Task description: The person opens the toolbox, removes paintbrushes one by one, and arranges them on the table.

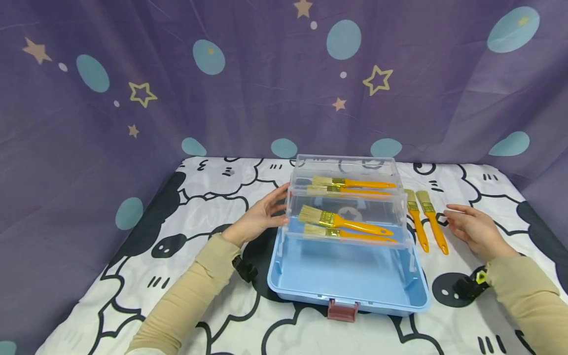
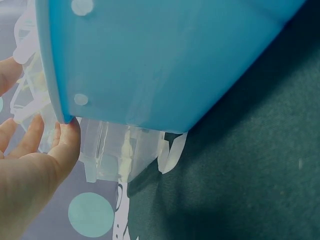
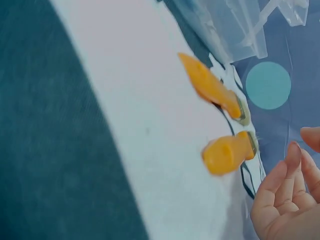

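Observation:
A light blue toolbox [image 1: 346, 276] stands with its clear stepped trays [image 1: 350, 202] raised at the back. Two yellow-handled paintbrushes [image 1: 364, 227] lie in the lower tray, and two more brushes [image 1: 370, 184] are in the upper one. My left hand [image 1: 257, 219] is at the trays' left side with fingers extended; in the left wrist view its thumb [image 2: 70, 140] touches the box's edge. Right of the box, two paintbrushes [image 1: 432, 222] lie on the cloth, bristles away from me. My right hand [image 1: 475, 231] is beside them, fingers loosely bent, holding nothing.
A reddish latch [image 1: 342, 311] hangs at the box's front. Beneath everything lies a white cloth [image 1: 213, 305] with black cartoon outlines. A purple curtain [image 1: 266, 108] with stars and blue ovals closes off the back and left.

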The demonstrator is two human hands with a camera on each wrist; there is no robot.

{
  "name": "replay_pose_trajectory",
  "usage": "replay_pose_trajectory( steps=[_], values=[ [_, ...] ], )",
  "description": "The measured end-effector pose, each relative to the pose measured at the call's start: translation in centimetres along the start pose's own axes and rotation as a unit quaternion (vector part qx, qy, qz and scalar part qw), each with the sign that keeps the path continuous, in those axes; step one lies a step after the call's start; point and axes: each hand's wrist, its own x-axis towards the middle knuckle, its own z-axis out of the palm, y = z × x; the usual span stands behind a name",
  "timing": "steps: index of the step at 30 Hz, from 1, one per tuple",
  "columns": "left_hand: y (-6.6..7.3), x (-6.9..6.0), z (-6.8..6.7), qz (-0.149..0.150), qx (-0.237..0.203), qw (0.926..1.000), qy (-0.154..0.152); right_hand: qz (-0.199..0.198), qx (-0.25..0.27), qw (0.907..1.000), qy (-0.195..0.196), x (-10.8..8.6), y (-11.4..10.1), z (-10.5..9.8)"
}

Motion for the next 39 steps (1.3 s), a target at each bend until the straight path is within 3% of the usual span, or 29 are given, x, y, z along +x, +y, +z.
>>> replay_pose_trajectory(
  steps=[12,28,39],
  values=[
    [-0.1,0.0,0.0,-0.002,0.003,1.0,0.001,-0.023,0.078,0.9946,-0.064,-0.3,-0.1,0.7],
    [0.0,0.0,0.0,-0.004,0.0,1.0,0.0,-0.005,0.062,0.9943,-0.087,-0.7,-1.9,2.0],
    [0.0,0.0,0.0,-0.006,0.0,1.0,0.005,-0.052,0.039,0.9901,-0.124,-1.1,-3.6,3.4]
  ],
)
